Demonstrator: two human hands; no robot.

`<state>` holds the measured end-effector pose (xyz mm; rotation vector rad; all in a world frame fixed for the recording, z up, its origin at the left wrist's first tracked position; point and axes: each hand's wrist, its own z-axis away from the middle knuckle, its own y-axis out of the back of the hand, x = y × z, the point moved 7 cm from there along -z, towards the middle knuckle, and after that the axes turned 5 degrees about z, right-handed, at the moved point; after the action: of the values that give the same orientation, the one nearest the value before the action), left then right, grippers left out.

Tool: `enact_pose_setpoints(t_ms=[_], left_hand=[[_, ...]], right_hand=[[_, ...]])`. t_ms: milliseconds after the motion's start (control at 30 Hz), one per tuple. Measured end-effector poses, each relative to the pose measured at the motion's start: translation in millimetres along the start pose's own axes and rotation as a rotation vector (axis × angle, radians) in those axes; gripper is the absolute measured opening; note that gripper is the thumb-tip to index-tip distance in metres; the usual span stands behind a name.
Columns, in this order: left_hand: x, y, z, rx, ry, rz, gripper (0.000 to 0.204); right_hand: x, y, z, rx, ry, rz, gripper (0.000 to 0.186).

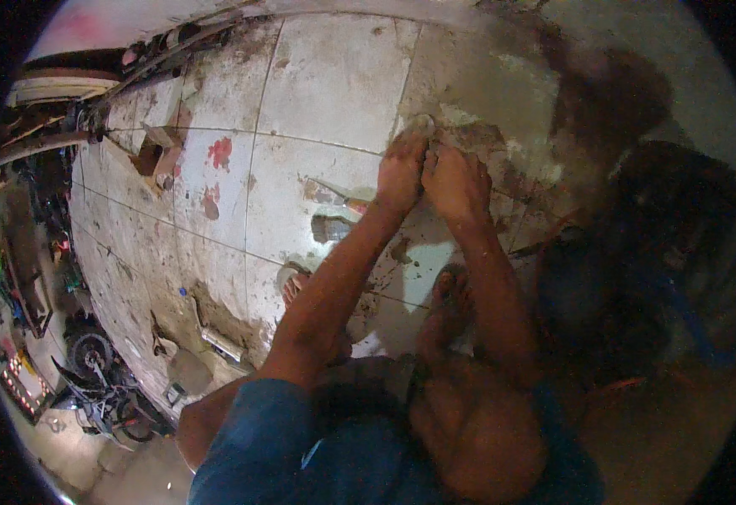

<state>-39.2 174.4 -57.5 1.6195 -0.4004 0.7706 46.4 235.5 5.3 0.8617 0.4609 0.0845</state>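
Note:
Above the dirty tiled floor (326, 76), my left hand (401, 174) and my right hand (457, 181) are side by side, almost touching. Both have their fingers curled downward. A small pale bit (424, 123) shows at the left fingertips; its kind is too blurred to name. Under the fingers, whatever they grip is hidden. Left of my left wrist lies a flat tool like a paintbrush or scraper (328, 193), its handle pointing at the wrist. Just nearer than it is a small clear or grey jar-like container (332, 229). My bare feet rest on the tiles below my forearms.
A wooden angled piece (162, 158) stands at the left near red stains (220, 152). Nearer lie a long metal tool (223, 342) and a plier-like tool (162, 342). A motorcycle (107, 396) is at the lower left. Dark, shadowed items (680, 227) fill the right.

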Motion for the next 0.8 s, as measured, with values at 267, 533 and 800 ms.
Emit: enact_pose_setpoints(t_ms=[267, 533, 800], left_hand=[[-7, -2, -7, 0.002, 0.039, -0.014, 0.044], [-1, 9, -1, 0.080, 0.129, 0.095, 0.034], [-15, 8, 12, 0.065, 0.013, -0.029, 0.040]], right_hand=[[-2, -7, 0, 0.014, 0.015, 0.082, 0.032], [0, -7, -1, 0.176, -0.002, 0.022, 0.032], [-21, 2, 1, 0.133, 0.067, 0.026, 0.031]])
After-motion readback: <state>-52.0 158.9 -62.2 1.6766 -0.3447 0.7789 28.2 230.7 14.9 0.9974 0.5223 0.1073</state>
